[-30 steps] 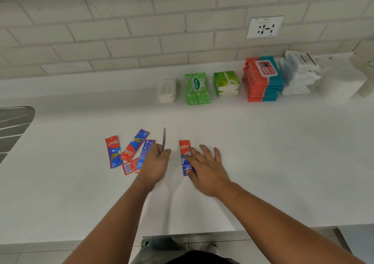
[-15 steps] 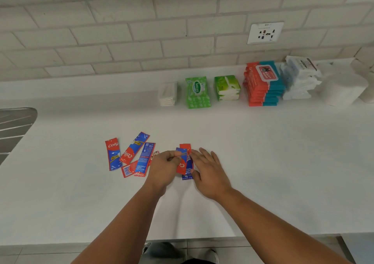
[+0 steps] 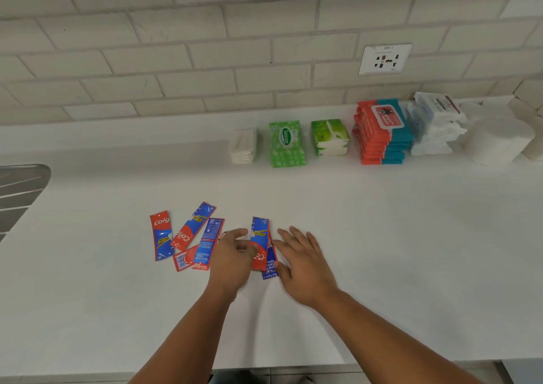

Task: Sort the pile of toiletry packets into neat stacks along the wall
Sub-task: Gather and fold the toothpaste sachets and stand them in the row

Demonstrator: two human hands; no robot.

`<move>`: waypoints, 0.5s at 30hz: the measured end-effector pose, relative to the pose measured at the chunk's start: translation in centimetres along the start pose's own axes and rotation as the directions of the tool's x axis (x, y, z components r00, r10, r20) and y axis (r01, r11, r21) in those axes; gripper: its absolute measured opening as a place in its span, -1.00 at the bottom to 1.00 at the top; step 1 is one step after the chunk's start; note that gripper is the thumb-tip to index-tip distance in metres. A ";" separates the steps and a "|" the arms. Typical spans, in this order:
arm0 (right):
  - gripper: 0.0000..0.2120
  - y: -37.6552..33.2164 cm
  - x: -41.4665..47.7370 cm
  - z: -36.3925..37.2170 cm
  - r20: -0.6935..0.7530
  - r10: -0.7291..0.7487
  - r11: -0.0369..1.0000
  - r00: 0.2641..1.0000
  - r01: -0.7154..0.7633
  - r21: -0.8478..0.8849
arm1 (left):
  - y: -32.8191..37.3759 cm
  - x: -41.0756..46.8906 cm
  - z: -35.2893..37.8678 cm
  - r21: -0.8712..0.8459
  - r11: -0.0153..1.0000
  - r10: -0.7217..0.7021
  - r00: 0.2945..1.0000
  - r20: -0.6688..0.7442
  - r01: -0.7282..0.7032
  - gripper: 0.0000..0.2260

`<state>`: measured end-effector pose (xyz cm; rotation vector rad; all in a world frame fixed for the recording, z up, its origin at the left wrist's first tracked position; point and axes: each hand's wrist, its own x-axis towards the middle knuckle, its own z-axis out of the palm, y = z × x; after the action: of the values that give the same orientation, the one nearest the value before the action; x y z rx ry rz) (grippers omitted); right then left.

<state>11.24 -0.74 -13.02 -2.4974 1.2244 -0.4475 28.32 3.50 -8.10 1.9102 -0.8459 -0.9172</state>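
Observation:
Several red and blue toothpaste sachets [image 3: 188, 238] lie scattered on the white counter [image 3: 382, 251]. Two more sachets [image 3: 262, 245] lie stacked between my hands. My left hand [image 3: 232, 258] hovers at the stack's left edge with thumb and fingers apart, touching or just off the top sachet. My right hand [image 3: 302, 261] lies flat and spread against the stack's right edge, fingers by the lower sachet. Along the wall stand neat stacks: white packets [image 3: 243, 145], green wipes [image 3: 286, 144], green tissue packs [image 3: 330, 137], red and teal wipes [image 3: 382, 132], white wipes [image 3: 435, 125].
A toilet paper roll [image 3: 496, 141] stands at the far right by the wall. A metal sink drainer [image 3: 20, 189] sits at the left edge. A wall socket [image 3: 384, 59] is above the stacks. The counter's front edge runs near my forearms.
My left hand carried an upright sachet to the right and laid it on the sachet under my right hand, then loosened its fingers. The view shifted slightly upward.

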 end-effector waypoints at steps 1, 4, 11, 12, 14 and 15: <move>-0.51 0.0 0.0 0.0 -0.001 0.001 1.000 1.000 -0.001 -0.001 | 0.3 0.1 -0.4 0.013 1.000 0.024 1.000 -0.008 -0.023 -0.78; -0.51 -0.2 0.1 0.1 -0.022 0.005 0.998 1.000 -0.004 0.062 | 1.5 0.7 -2.0 0.084 0.990 0.111 0.994 -0.011 -0.109 -0.86; -0.48 -1.4 1.3 -2.8 -0.008 0.323 0.655 0.946 -0.217 0.724 | 4.8 2.1 -6.0 0.466 0.804 0.231 0.916 0.329 -0.370 -0.85; -0.54 -1.7 1.6 -3.4 0.023 0.283 0.661 0.959 -0.213 0.719 | 5.1 2.1 -6.0 0.484 0.779 0.238 0.902 0.360 -0.399 -0.84; -0.70 -2.0 2.2 -4.0 0.102 0.209 0.690 0.973 -0.221 0.689 | 5.7 2.1 -5.7 0.431 0.787 0.287 0.881 0.376 -0.440 -0.81; -0.76 -2.2 2.4 -4.1 0.140 0.200 0.703 0.970 -0.242 0.669 | 5.8 2.0 -5.5 0.364 0.817 0.330 0.880 0.342 -0.448 -0.80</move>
<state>12.46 -2.05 -8.08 -1.6941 1.0598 -0.6232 32.72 1.49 -1.41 1.8804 -1.6601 -0.7749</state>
